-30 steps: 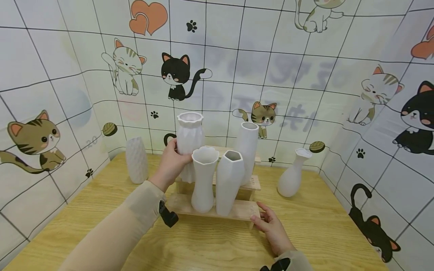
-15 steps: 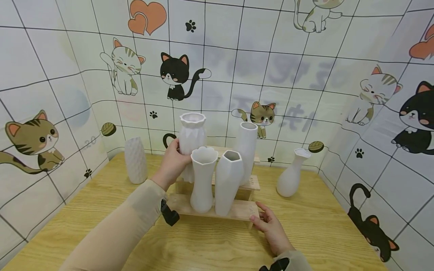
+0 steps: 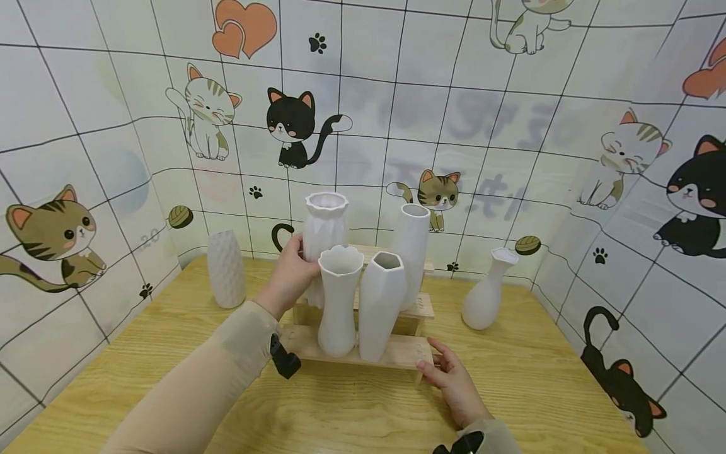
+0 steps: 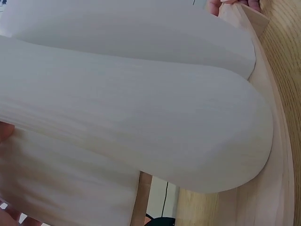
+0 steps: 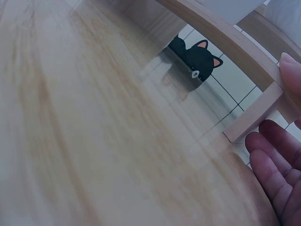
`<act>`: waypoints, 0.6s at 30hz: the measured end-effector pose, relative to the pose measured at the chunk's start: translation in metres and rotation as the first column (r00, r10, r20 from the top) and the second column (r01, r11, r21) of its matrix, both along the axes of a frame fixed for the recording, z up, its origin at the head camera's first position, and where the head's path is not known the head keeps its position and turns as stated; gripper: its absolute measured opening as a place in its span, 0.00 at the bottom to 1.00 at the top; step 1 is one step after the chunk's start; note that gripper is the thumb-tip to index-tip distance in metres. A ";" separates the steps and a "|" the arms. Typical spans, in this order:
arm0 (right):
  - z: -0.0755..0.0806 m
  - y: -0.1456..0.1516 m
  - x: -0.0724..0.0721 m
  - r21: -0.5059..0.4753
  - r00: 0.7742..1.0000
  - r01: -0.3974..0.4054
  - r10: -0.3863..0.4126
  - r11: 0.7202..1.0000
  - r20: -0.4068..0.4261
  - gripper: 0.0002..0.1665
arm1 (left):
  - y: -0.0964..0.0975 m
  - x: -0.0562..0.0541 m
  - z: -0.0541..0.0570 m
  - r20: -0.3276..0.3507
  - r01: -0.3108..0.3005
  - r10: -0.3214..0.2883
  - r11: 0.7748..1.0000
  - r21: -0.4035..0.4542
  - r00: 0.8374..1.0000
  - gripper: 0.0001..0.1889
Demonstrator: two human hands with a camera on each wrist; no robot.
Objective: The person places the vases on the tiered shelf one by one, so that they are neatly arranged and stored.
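My left hand (image 3: pixel 288 277) grips a white vase with a ruffled rim (image 3: pixel 326 230) from its left side. This vase stands upright at the left of the wooden tiered stand (image 3: pixel 405 352), its lower part hidden behind a scallop-rimmed vase (image 3: pixel 339 302). In the left wrist view, the base of the gripped vase (image 4: pixel 80 179) lies right at a shelf edge. Beside the scalloped one on the front shelf is an angular vase (image 3: pixel 381 309); a tall cylindrical vase (image 3: pixel 413 252) stands behind. My right hand (image 3: pixel 454 381) holds the front shelf's right end, thumb on top, fingers (image 5: pixel 268 169) by the leg.
A textured white vase (image 3: pixel 227 271) stands on the wooden table (image 3: pixel 351 410) to the left of the stand. Off to the right is a round-bellied vase with a narrow neck (image 3: pixel 486 293). A cat-patterned wall covering (image 3: pixel 368 113) encloses the back and sides.
The ruffled-rim vase has shifted right and slightly down, with my left hand moving along. My right hand stays at the shelf's end, and the other vases keep their places.
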State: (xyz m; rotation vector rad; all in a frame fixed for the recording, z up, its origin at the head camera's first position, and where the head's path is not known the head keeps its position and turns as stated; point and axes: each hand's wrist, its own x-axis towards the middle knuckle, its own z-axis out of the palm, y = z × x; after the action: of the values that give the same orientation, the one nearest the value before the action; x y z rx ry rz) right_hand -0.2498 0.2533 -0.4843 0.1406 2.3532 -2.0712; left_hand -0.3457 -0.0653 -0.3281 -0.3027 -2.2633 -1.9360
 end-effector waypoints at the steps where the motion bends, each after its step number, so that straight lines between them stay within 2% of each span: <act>1: 0.000 0.000 0.000 0.000 1.000 -0.001 0.001 1.000 0.000 0.40 | 0.000 0.000 -0.001 0.000 -0.001 0.001 1.000 -0.001 1.000 0.38; 13: 0.000 0.001 0.000 -0.007 1.000 0.003 -0.003 1.000 -0.006 0.40 | -0.001 0.000 -0.002 -0.003 0.035 -0.035 0.999 -0.012 0.999 0.41; 18: -0.001 0.001 -0.001 -0.011 1.000 0.002 -0.002 1.000 0.001 0.40 | -0.005 0.000 -0.003 -0.019 0.077 -0.078 0.996 -0.042 0.997 0.41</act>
State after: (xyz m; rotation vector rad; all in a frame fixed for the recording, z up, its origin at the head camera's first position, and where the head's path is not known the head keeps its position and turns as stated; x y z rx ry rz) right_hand -0.2504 0.2538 -0.4849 0.1438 2.3413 -2.0841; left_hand -0.3453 -0.0704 -0.3308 -0.4197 -2.3137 -1.9155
